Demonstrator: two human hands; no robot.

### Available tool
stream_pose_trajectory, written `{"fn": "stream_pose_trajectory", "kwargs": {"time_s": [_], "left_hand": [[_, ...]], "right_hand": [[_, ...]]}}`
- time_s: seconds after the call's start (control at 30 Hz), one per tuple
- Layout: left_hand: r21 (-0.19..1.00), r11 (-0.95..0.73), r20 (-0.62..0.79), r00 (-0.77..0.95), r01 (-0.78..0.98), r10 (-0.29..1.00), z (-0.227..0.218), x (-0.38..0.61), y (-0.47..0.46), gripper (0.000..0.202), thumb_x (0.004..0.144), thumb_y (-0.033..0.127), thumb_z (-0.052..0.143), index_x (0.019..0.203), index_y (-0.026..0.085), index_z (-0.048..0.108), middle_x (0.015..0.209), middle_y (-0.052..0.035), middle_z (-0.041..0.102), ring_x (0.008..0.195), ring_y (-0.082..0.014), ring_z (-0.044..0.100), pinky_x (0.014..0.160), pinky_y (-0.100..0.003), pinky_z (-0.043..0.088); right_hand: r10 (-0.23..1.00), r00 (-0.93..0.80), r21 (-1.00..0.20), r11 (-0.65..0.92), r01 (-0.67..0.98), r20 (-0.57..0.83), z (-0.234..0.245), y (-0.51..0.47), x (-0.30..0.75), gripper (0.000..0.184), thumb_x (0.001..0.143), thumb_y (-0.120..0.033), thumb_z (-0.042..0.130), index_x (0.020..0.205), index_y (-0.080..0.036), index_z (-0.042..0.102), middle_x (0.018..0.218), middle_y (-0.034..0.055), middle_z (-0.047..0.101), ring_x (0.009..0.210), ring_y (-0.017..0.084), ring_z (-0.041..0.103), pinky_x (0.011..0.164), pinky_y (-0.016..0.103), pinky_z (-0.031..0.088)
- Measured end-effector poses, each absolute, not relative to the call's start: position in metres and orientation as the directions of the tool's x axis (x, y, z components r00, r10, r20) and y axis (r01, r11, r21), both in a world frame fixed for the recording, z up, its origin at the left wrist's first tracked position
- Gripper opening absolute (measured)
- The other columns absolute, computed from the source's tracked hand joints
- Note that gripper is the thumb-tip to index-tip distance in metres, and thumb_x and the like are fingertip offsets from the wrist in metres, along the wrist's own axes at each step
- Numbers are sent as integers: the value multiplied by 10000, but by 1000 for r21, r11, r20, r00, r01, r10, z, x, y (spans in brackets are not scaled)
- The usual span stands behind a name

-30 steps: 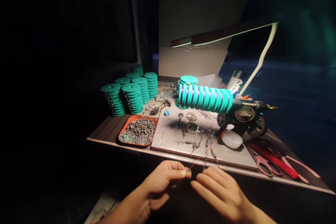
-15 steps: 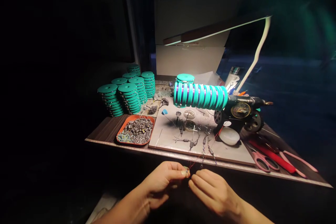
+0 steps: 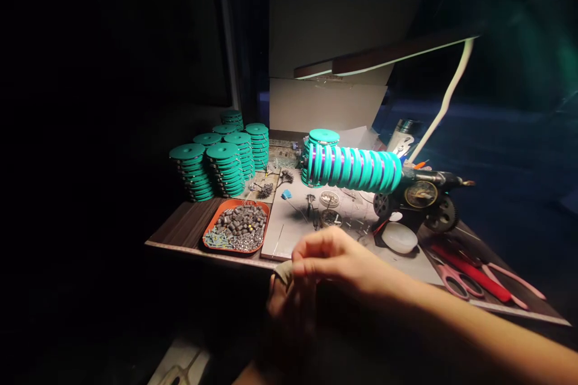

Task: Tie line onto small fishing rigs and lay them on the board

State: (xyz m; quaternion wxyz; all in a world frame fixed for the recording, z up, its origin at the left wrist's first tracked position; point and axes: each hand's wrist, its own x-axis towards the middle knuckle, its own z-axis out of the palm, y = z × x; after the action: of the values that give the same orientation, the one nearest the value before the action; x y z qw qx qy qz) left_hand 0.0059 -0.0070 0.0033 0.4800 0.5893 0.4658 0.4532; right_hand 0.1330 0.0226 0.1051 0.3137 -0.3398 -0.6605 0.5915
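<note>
My right hand (image 3: 327,258) reaches across in front of the table edge, with thumb and fingers pinched; anything between them is too small to make out. Just below it, in shadow and smeared by motion, is my left hand (image 3: 291,310), its fingers mostly hidden. A pale grey-beige piece (image 3: 284,273), perhaps cloth, shows where the two hands meet. Past them, a light board (image 3: 282,231) carries small wire-like parts and the row of turquoise spools (image 3: 354,168) wound with purple line on a black winding machine (image 3: 422,192).
An orange tray (image 3: 205,240) holds grey cylindrical weights and small metal parts. Stacked turquoise spools (image 3: 223,171) stand at left. A white bowl (image 3: 400,237), pink-handled scissors (image 3: 456,283) and pink-handled pliers (image 3: 515,280) lie at right. A lamp (image 3: 447,96) arches overhead.
My right hand has moved up and left, over my left hand, which has dropped into shadow. The grey-beige piece has come into view. The camera view has shifted slightly.
</note>
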Motion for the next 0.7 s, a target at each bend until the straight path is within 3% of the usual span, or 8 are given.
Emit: {"fn": "stream_pose_trajectory", "kwargs": {"time_s": [0.1,0.2,0.33,0.43,0.47,0.53,0.6,0.7], "left_hand": [[910,-292,301,15,295,953,-6,9,-3,203,762,202,532,910,248,663,1045,-89,598,1031,-293,485,905,-411,323],[722,-468,567,-48,510,822,-7,16,-2,230,798,157,475,893,210,679,1022,-126,621,989,-287,532,860,-384,371],[666,-544,631,2,511,776,9,16,-2,239,799,109,449,836,167,678,913,-144,646,912,-268,568,844,-372,368],[901,-360,336,134,244,932,29,8,1,146,774,162,517,748,172,661,755,-80,620,753,-210,547,728,-308,385],[980,-172,150,195,98,969,35,6,3,88,741,184,571,693,173,644,706,-48,595,703,-182,518,681,-278,376],[953,266,-201,355,-145,913,44,3,6,103,639,206,672,594,156,594,629,-2,543,617,-129,450,595,-231,337],[821,529,-377,490,-217,786,46,3,8,166,571,217,707,557,132,565,567,19,499,528,-86,379,516,-206,274],[735,651,-447,586,-191,676,44,5,9,177,549,214,707,579,103,572,537,30,463,446,-44,287,450,-189,167]], "right_hand": [[856,-515,-997,1,79,-40,111,49,127,150,728,-228,531,611,-137,510,536,-48,482,457,56,379,464,187,304],[874,-483,-994,-12,104,-61,102,63,120,157,717,-228,525,602,-122,512,560,-26,523,443,45,327,447,185,259],[885,-462,-983,37,178,-51,95,68,111,167,742,-203,479,596,-127,507,548,-13,540,432,53,326,428,186,259],[893,-449,-957,122,262,-9,99,58,118,121,714,-172,525,599,-135,527,536,-9,530,469,87,391,449,210,317],[907,-417,-939,183,291,47,100,51,124,74,706,-163,546,636,-137,545,584,3,547,516,104,417,485,227,343],[906,-337,-846,380,374,258,95,30,142,38,717,-140,561,752,-150,572,731,34,571,628,133,439,577,266,365],[677,-380,-464,721,514,631,82,7,162,112,790,-116,486,746,-150,584,679,44,555,620,145,440,572,281,364],[430,-553,-83,836,543,713,53,-19,180,216,839,-73,401,783,-115,606,614,59,555,578,151,463,498,274,369]]}}
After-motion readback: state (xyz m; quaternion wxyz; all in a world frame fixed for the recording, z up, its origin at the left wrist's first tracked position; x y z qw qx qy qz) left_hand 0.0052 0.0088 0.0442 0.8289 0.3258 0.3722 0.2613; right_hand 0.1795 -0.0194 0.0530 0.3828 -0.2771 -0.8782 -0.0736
